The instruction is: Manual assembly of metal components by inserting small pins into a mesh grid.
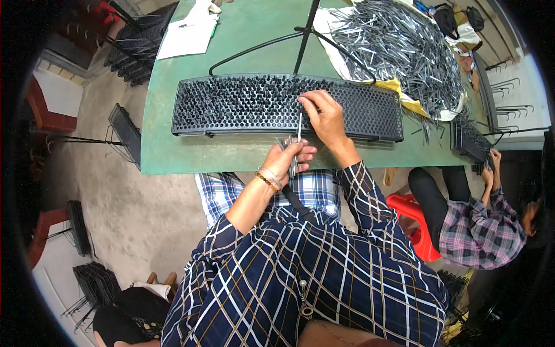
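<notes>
A long black perforated rack (277,132) lies across the table in front of me, with rows of round holes. Dark slender pieces stand in the holes over its left and middle part; the holes toward the right look bare. My left hand (283,159), palm up just off the rack's near edge, is closed round a small bundle of thin metal strips (292,168). One pale strip (300,124) sticks up from its thumb toward the rack. Over the middle of the rack, my right hand (327,118) is pinched, thumb against fingers; what lies between the fingertips is too small to make out.
Behind the rack rises a black metal frame (304,34). A large heap of thin strips (399,49) lies on sacking at the far right. White paper (188,37) rests on the green table (231,156). A co-worker (483,231) handles another rack (471,139) at right.
</notes>
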The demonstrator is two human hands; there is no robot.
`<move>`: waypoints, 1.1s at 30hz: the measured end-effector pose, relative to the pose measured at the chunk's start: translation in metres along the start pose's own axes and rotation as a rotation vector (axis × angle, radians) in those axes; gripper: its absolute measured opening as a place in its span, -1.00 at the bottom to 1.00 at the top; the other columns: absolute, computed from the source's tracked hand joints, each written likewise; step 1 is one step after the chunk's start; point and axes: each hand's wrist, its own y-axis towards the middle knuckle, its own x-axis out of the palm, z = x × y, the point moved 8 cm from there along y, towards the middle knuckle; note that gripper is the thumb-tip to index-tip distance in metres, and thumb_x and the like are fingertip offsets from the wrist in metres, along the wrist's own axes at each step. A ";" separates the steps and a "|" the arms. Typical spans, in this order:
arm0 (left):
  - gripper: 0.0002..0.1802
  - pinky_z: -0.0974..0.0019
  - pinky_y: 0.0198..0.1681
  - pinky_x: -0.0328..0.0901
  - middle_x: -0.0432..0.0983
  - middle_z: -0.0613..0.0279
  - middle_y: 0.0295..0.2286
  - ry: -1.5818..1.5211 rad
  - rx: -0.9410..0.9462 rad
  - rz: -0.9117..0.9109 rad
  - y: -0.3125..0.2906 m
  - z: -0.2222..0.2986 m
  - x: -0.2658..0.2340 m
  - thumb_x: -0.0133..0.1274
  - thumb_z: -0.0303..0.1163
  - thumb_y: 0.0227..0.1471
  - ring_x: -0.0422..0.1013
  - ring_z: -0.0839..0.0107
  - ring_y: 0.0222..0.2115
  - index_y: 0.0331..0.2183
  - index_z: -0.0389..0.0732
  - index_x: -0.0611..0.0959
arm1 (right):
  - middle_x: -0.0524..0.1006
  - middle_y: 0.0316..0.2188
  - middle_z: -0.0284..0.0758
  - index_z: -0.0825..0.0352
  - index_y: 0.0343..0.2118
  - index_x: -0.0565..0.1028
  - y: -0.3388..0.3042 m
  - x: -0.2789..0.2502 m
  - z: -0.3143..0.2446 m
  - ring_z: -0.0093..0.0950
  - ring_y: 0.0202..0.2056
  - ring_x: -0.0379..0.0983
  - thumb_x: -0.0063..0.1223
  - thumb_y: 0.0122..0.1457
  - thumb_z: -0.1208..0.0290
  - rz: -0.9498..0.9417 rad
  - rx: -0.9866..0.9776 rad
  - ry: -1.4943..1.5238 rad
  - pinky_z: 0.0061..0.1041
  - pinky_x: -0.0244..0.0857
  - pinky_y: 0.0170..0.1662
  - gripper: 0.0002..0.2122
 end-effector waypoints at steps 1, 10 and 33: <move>-0.79 0.51 -0.46 0.39 0.54 0.13 -0.32 -0.003 0.000 0.002 0.000 0.000 0.000 -0.11 -0.36 0.12 0.46 0.56 -0.43 -0.22 -0.25 0.47 | 0.51 -0.46 -0.25 0.40 -0.42 0.52 0.000 -0.002 0.003 -0.38 -0.45 0.47 0.09 0.02 0.53 0.011 0.030 0.004 -0.50 0.33 -0.42 -0.93; -0.79 0.50 -0.47 0.39 0.54 0.13 -0.33 -0.012 0.003 0.000 0.000 0.000 -0.001 -0.09 -0.35 0.11 0.46 0.56 -0.44 -0.22 -0.23 0.47 | 0.51 -0.46 -0.26 0.39 -0.43 0.54 0.002 -0.002 -0.003 -0.37 -0.43 0.47 0.12 0.00 0.52 -0.031 0.027 -0.007 -0.50 0.34 -0.40 -0.92; -0.75 0.58 -0.64 0.19 0.51 0.10 -0.38 -0.012 0.070 0.001 -0.001 0.009 0.000 -0.08 -0.36 0.10 0.29 0.61 -0.59 -0.21 -0.30 0.44 | 0.49 -0.43 -0.28 0.38 -0.34 0.55 -0.005 -0.012 -0.002 -0.49 -0.53 0.41 0.16 0.00 0.43 0.002 0.235 0.121 -0.55 0.27 -0.50 -0.83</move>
